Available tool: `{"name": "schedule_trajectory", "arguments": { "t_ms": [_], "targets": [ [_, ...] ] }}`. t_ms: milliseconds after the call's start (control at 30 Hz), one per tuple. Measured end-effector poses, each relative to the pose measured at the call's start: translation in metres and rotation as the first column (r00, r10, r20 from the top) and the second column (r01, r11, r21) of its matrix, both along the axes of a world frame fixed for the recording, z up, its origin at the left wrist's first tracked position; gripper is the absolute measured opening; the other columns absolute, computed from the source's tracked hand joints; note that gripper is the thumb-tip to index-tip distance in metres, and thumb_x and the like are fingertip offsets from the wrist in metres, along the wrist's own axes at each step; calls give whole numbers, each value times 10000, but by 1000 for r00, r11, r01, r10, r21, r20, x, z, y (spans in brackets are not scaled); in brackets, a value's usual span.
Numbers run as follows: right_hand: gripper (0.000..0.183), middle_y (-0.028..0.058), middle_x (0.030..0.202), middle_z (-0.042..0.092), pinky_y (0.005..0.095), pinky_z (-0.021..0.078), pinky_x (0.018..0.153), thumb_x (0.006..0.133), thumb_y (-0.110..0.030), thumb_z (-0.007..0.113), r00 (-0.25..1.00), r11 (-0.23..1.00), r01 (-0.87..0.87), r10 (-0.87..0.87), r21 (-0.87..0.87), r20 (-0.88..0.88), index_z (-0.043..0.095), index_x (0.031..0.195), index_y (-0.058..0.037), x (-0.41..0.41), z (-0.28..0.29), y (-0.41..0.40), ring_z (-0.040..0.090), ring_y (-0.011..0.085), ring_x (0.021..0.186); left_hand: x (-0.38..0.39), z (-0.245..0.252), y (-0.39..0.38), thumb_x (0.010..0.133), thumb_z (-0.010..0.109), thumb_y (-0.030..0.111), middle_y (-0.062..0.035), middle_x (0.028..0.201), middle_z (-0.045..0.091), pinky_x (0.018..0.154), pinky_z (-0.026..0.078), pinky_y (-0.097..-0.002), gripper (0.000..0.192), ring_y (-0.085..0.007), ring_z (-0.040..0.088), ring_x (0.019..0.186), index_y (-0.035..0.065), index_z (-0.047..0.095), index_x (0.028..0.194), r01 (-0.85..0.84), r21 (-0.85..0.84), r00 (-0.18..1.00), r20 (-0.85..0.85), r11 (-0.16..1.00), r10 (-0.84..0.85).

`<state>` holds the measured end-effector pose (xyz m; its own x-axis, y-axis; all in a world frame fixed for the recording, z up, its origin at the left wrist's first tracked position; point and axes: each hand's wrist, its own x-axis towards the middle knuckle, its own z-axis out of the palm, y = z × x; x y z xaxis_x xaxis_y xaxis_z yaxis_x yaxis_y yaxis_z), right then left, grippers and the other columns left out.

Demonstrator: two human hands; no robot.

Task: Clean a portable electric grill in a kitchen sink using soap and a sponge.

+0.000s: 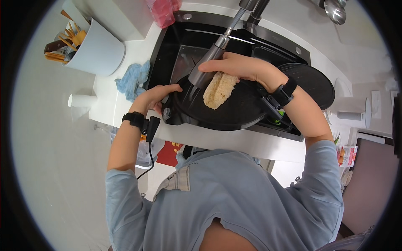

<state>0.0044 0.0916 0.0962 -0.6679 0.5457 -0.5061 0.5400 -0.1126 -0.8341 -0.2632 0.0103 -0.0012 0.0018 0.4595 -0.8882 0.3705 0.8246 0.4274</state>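
Observation:
My right hand [243, 66] grips the grey pull-out spray head [211, 64] of the faucet, thumb over its side. Tucked beneath that same hand is a pale loofah sponge [220, 91], hanging over a wide black pan [241, 114]. What looks like a thin stream of water falls from the spray head onto the pan's left part. My left hand [157, 95] holds the pan's left edge near its handle area; some fingers are hidden below. The pan rests over the black sink [157, 67] and covers much of its basin.
A crumpled blue cloth [133, 80] lies left of the sink, near a white utensil holder [97, 50] and a white cup [82, 101]. On the right, a round black lid or pan [309, 83] overlaps the sink's rim. Pink plastic [160, 12] stands behind.

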Motion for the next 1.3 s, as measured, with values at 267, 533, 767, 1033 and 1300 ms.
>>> {"name": "schedule_trajectory", "arguments": {
  "t_ms": [267,533,767,1033,1300],
  "targets": [
    [680,36,772,580,201,284,394,779,-605,718,1000,997,8,-6,82,-18,678,1050,17,24,-19,1,485,75,515,0,5,-2,708,700,535,-2,633,313,355,410,-308,678,-157,406,351,-41,599,1052,-17,27,999,-33,999,17],
    [683,40,826,602,205,322,423,779,-622,700,998,999,12,-9,39,-66,670,1064,-2,6,-21,-2,517,85,580,0,7,-1,706,695,547,-22,632,343,365,416,-311,709,-168,443,372,-43,594,1086,17,9,1000,-17,1000,-17],
    [666,31,769,593,206,334,402,797,-620,691,998,995,-34,29,95,47,686,1044,-2,30,-22,1,533,81,563,0,9,-2,704,689,551,-91,719,451,370,423,-314,730,-182,464,369,-38,593,1124,14,16,999,-46,1000,-13],
    [590,14,769,612,210,337,419,809,-592,688,995,997,38,-32,63,-90,702,997,-32,6,-23,-3,526,72,568,2,8,0,759,656,503,-82,706,566,334,409,-266,565,-145,425,354,24,636,1057,32,11,998,-46,999,-32],
    [595,15,745,598,216,339,415,797,-595,707,994,991,77,-68,108,-82,700,950,-21,26,-42,2,526,85,557,3,7,-2,773,646,489,-77,709,561,336,405,-282,560,-148,426,356,16,626,1072,4,43,998,-65,999,-2]
  ]
}}
